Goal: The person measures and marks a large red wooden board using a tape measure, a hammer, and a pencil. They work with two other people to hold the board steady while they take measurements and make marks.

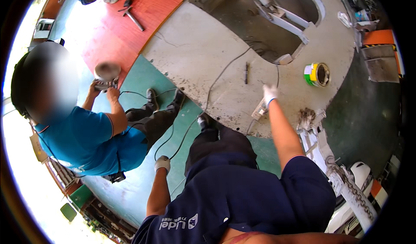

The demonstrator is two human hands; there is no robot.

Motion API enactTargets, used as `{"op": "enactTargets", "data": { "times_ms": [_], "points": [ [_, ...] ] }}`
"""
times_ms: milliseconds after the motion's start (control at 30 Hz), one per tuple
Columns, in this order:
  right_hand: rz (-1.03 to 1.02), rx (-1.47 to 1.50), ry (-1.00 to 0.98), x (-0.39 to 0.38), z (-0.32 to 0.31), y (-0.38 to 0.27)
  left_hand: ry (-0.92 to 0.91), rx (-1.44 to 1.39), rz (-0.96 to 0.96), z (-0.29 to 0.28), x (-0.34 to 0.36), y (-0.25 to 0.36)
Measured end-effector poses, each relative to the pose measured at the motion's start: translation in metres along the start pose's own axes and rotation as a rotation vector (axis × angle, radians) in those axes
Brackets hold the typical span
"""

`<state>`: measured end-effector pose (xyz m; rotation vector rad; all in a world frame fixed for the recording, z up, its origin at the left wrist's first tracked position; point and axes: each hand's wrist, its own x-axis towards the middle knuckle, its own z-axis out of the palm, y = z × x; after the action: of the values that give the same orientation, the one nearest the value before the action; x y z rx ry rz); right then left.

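Observation:
My left hand (pixel 163 164), in a pale work glove, hangs low beside my leg, closed around a black cable (pixel 184 138). The cable runs from there up onto the large grey metal panel (pixel 190 58). My right hand (pixel 270 92), in a white glove, reaches over the panel with its fingers drawn together. Just below it is a small pale block-like piece (pixel 259 109); whether the fingers grip it is too small to tell. A dark pen-like rod (pixel 246 73) lies on the panel to the left. To the right stands an open yellow-and-green tin (pixel 317 74).
A co-worker in a blue shirt (pixel 86 135) stands at left, hands on a round tool (pixel 107 72). Beyond is a red panel (pixel 143 10) with a T-shaped tool (pixel 132 18). The grey panel has a large cutout (pixel 229 14). A white chain-wrapped frame (pixel 351 196) stands right.

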<state>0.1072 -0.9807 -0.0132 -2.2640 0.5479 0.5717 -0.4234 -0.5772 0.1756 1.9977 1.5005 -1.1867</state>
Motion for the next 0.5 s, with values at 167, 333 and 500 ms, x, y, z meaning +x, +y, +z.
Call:
{"op": "enactTargets", "data": {
  "times_ms": [167, 333, 500],
  "points": [
    [-0.078, -0.123, -0.146, -0.071, 0.037, 0.014, -0.02, -0.353, 0.179, 0.002, 0.002, 0.016],
    [-0.226, -0.2, -0.15, -0.074, 0.07, 0.004, -0.079, -0.786, 0.321, 0.021, -0.016, 0.012],
    [-0.382, -0.42, -0.045, -0.013, 0.107, -0.042, -0.154, -0.743, 0.23, 0.068, -0.047, -0.069]
  ]
}}
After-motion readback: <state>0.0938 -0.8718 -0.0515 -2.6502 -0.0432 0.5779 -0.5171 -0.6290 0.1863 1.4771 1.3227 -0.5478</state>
